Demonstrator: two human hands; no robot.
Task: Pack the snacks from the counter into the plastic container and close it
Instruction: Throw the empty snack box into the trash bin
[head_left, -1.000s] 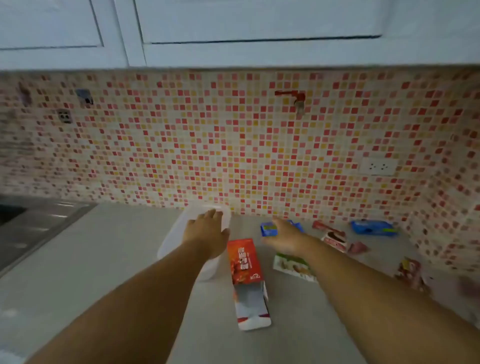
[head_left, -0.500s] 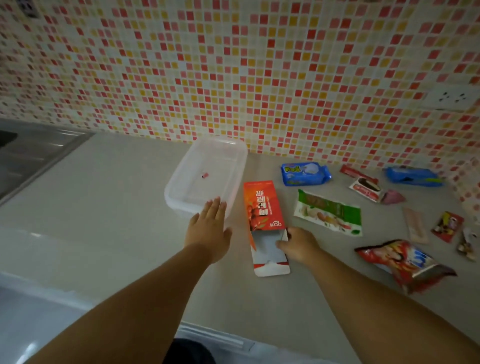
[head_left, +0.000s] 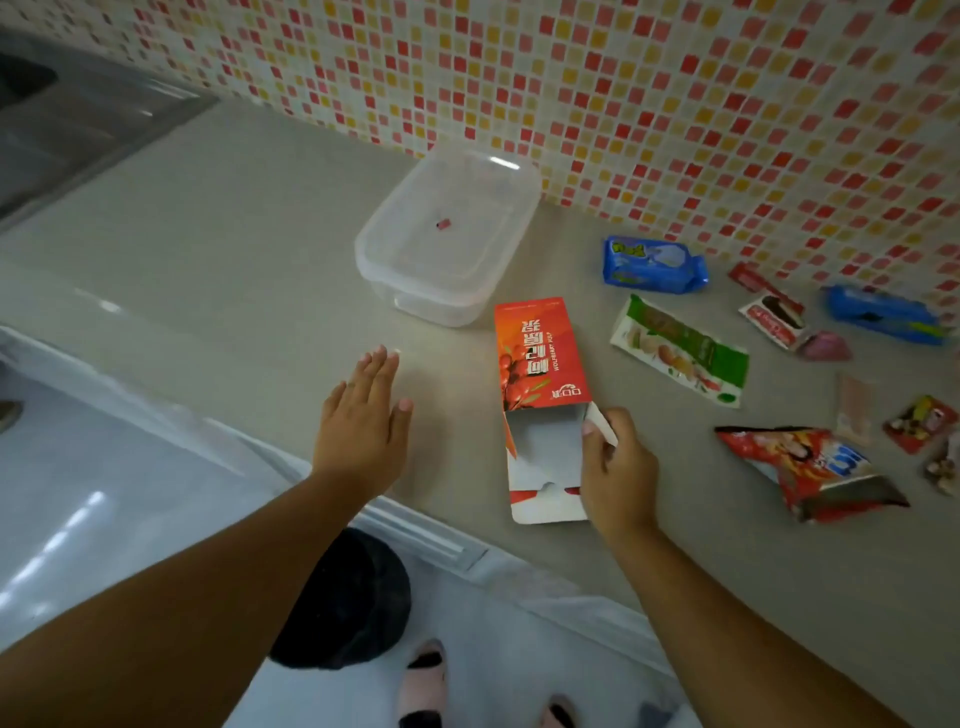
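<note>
Gripping the orange carton (head_left: 540, 358) at its open flap, right hand (head_left: 615, 467) has closed since reaching; left hand (head_left: 363, 421), spread flat, withdrew from container (head_left: 384, 244) at eleven o'clock; packing unstarted.

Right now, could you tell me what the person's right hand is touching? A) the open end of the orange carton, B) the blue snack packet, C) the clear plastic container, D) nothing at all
A: the right hand grips the flap at the open end of the orange carton, while the plastic container stands apart.
</note>
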